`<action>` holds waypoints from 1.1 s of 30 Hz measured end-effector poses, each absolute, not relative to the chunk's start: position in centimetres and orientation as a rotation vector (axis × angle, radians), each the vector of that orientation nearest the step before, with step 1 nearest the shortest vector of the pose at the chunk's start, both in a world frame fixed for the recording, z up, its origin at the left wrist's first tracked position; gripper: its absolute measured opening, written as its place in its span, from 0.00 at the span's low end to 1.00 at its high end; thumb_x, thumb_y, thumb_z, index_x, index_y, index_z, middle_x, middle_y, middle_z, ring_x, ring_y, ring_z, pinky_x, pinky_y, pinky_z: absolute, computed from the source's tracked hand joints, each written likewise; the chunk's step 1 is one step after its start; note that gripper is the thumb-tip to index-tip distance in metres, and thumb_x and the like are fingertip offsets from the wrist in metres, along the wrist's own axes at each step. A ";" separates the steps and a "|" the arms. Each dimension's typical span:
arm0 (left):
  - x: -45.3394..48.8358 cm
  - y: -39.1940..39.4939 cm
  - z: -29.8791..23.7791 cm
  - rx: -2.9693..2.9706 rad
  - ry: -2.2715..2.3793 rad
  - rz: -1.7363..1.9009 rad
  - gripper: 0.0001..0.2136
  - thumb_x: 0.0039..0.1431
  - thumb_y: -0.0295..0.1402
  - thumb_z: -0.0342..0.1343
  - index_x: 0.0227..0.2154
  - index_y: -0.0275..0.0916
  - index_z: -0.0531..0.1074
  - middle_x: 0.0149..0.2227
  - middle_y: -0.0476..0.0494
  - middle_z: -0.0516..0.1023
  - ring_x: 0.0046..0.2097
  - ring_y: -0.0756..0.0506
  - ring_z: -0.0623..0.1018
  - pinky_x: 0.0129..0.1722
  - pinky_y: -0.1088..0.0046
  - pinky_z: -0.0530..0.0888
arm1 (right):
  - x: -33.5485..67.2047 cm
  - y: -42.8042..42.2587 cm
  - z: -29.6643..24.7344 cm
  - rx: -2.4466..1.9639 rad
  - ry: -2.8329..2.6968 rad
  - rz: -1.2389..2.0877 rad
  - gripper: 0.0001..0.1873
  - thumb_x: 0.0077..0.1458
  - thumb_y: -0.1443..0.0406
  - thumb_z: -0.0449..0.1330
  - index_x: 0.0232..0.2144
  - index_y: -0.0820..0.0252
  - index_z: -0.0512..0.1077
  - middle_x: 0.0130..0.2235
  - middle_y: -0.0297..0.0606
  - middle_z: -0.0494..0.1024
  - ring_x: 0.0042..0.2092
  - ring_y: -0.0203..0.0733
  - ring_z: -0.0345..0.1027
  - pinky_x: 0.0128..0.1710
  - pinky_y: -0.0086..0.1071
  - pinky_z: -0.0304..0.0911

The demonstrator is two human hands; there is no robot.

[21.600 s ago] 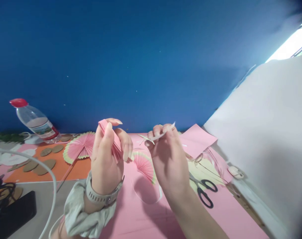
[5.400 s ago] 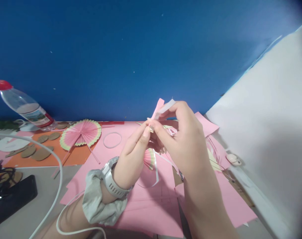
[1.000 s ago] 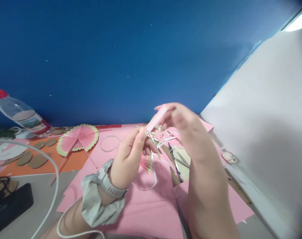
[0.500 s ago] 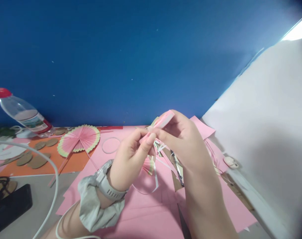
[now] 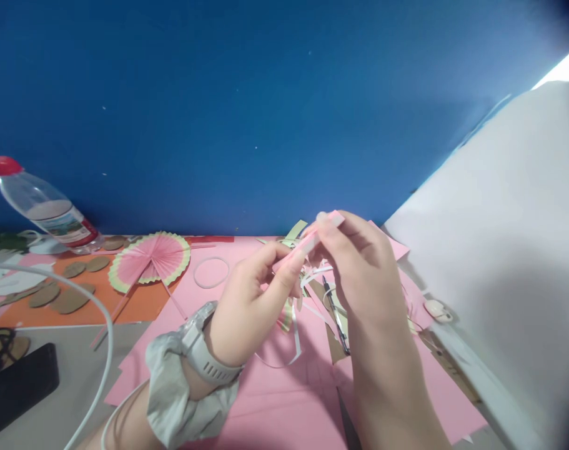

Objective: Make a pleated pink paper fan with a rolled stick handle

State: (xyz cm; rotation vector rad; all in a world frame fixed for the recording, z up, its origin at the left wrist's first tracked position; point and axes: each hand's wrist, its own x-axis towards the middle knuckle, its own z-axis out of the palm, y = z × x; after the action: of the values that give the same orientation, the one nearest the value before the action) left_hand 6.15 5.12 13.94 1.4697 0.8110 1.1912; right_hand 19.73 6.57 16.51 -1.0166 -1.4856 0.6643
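Both hands meet above the pink paper sheets [image 5: 247, 406] on the table. My left hand [image 5: 251, 300], with a grey watch and a scrunchie at the wrist, pinches the lower end of a folded pink paper strip [image 5: 312, 237]. My right hand [image 5: 359, 262] pinches the upper end of the same strip with thumb and fingers closed. Below the hands lie a small pink pleated fan [image 5: 286, 319], white paper slivers [image 5: 296, 340] and scissors [image 5: 335, 315], partly hidden by my right forearm.
A finished pink and yellow paper fan [image 5: 150, 259] lies on orange paper [image 5: 134, 306] at left, with brown oval cut-outs [image 5: 69, 297] and a red-capped bottle [image 5: 40, 206]. A white ring [image 5: 212, 272], a white cable [image 5: 101, 325], a black object [image 5: 17, 390] and a white board [image 5: 509, 250] at right.
Both hands have sunk a little and the pink strip now points more to the right; my right-hand fingers have slid along to its upper end. The fan under the hands is more covered.
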 end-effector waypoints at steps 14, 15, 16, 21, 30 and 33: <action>5.9 6.2 13.7 1.530 0.801 1.221 0.13 0.66 0.38 0.46 0.37 0.37 0.71 0.33 0.47 0.75 0.35 0.51 0.74 0.38 0.74 0.70 | 19.3 6.2 16.3 -1.197 -1.624 0.658 0.10 0.56 0.57 0.59 0.29 0.56 0.68 0.28 0.31 0.71 0.29 0.33 0.66 0.24 0.25 0.61; 5.8 6.3 13.6 1.554 0.825 1.227 0.12 0.66 0.38 0.46 0.37 0.37 0.71 0.33 0.47 0.75 0.35 0.51 0.74 0.39 0.74 0.70 | 19.4 6.2 16.3 -1.205 -1.621 0.655 0.10 0.55 0.57 0.60 0.29 0.56 0.68 0.28 0.31 0.72 0.29 0.33 0.67 0.24 0.25 0.62; 5.8 6.3 13.6 1.573 0.841 1.235 0.12 0.66 0.38 0.46 0.37 0.37 0.71 0.33 0.47 0.75 0.35 0.51 0.74 0.39 0.74 0.70 | 19.4 6.2 16.3 -1.212 -1.623 0.656 0.10 0.55 0.57 0.60 0.29 0.56 0.68 0.28 0.31 0.72 0.29 0.33 0.67 0.24 0.26 0.62; 5.8 6.1 13.6 1.615 0.844 1.229 0.10 0.66 0.37 0.46 0.34 0.37 0.68 0.31 0.49 0.73 0.35 0.51 0.74 0.37 0.74 0.70 | 19.2 5.9 16.3 -1.209 -1.611 0.594 0.11 0.57 0.57 0.58 0.27 0.56 0.66 0.26 0.30 0.71 0.26 0.32 0.66 0.22 0.25 0.61; 5.3 4.9 14.9 1.601 0.809 1.228 0.10 0.66 0.37 0.46 0.33 0.38 0.67 0.29 0.50 0.74 0.34 0.52 0.75 0.36 0.75 0.71 | 18.3 5.0 16.9 -1.132 -1.596 0.427 0.08 0.60 0.61 0.55 0.30 0.55 0.68 0.29 0.30 0.73 0.30 0.31 0.68 0.28 0.25 0.63; 5.2 4.7 15.1 1.636 0.794 1.196 0.10 0.66 0.37 0.46 0.35 0.38 0.68 0.31 0.48 0.75 0.35 0.51 0.75 0.37 0.74 0.71 | 18.6 4.7 17.2 -1.107 -1.599 0.465 0.07 0.60 0.62 0.56 0.29 0.55 0.67 0.27 0.27 0.70 0.27 0.28 0.65 0.25 0.23 0.61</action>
State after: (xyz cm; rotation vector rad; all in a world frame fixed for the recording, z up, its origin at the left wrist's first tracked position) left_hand 5.15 4.68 15.08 1.6355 0.7936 1.1959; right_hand 18.60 4.67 17.22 -1.1072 -1.5988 0.4648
